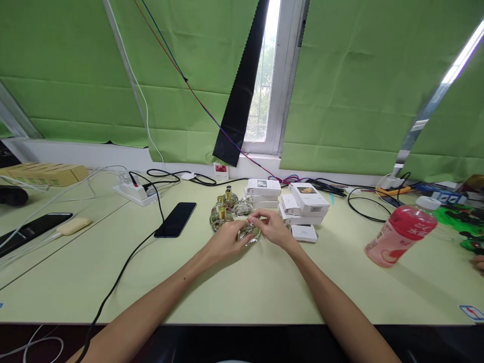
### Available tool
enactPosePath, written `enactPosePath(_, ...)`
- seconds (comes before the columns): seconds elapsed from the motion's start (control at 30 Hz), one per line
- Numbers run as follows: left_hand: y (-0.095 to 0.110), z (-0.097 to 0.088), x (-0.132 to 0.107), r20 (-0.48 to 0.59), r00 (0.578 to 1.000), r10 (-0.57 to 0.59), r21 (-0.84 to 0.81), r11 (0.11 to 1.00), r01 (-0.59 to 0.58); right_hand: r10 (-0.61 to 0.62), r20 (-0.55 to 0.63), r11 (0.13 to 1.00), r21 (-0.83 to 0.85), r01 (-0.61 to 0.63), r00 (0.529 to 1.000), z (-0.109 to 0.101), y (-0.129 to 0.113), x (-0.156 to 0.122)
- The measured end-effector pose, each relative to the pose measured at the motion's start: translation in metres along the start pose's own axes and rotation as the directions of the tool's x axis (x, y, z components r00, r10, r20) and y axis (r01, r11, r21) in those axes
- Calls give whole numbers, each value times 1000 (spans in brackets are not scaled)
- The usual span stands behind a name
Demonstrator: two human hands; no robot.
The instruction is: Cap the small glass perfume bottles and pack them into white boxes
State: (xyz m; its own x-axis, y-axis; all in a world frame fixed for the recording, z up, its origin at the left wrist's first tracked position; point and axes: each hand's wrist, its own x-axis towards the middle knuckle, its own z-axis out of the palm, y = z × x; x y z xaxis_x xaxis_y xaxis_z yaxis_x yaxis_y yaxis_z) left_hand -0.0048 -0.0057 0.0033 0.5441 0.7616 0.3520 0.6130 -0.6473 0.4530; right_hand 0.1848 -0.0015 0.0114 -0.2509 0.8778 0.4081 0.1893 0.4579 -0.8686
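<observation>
My left hand (230, 237) is wrapped round the side of a small clear glass bottle (252, 237) standing on the table. The fingers of my right hand (267, 225) pinch together at the top of this bottle; what sits between them is too small to make out. Just beyond my left hand stand several similar glass bottles with gold-coloured necks (222, 213). Another clear glass bottle (243, 207) stands behind the one I hold. To the right of my right hand lies a small white box (304, 233), beside stacked white boxes (302, 214).
A dark phone (176, 220) lies left of the bottles, with a black cable running past it. On the right stands a pink drink bottle (401, 236) with a white cap. White power strips (136, 192) and cables line the back. Another person's hand (479, 262) shows at the right edge.
</observation>
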Motion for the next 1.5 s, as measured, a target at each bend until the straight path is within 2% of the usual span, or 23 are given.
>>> enactPosePath(0.3,4,-1,0,11,1000,-9,2,1000,9,-8,-14,998,-60,7,1000,0,5,0)
enactPosePath(1.27,1,-2,-1,17,1000,-20,19,1000,20,6,-47,1000,-14,-7,999,4,5,-1)
enactPosePath(1.5,0,-1,0,8,1000,-2,19,1000,2,-41,-53,998,-47,38,998,6,6,0)
